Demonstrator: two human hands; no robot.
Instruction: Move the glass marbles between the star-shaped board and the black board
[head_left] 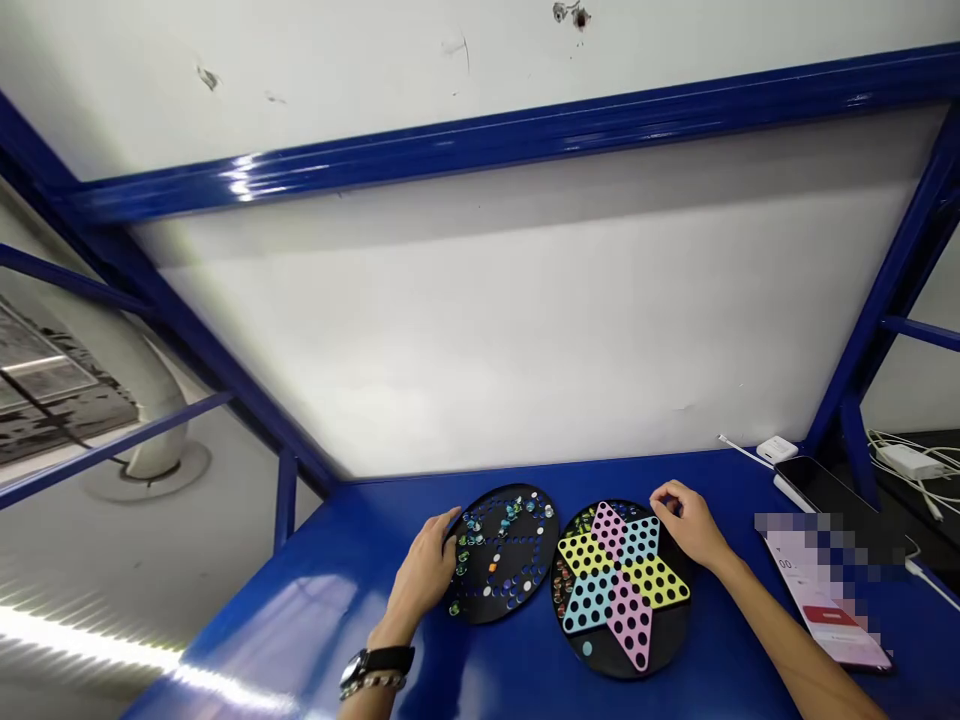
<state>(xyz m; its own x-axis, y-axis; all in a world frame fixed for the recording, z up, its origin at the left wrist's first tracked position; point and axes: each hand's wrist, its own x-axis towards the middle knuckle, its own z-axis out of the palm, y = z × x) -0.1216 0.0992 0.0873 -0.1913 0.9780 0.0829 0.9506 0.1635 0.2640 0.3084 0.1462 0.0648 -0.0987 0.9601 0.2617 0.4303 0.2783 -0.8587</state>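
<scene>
Two round black game boards lie side by side on a blue table (315, 620). The left board (501, 552) has rows of holes with several small coloured marbles in them. The right board (621, 585) shows a star in yellow, pink and blue, dotted with holes. My left hand (427, 572) rests on the left rim of the left board, fingers curled over its edge; a watch and a bead bracelet sit on that wrist. My right hand (686, 520) lies at the upper right rim of the star board, fingers curled; whether it holds a marble is hidden.
A phone (829, 600) with a lit screen lies at the right of the table, a dark phone (825, 490) behind it, with a white charger (776, 448) and cables. Blue metal frame bars (480, 140) and a white wall rise behind the table.
</scene>
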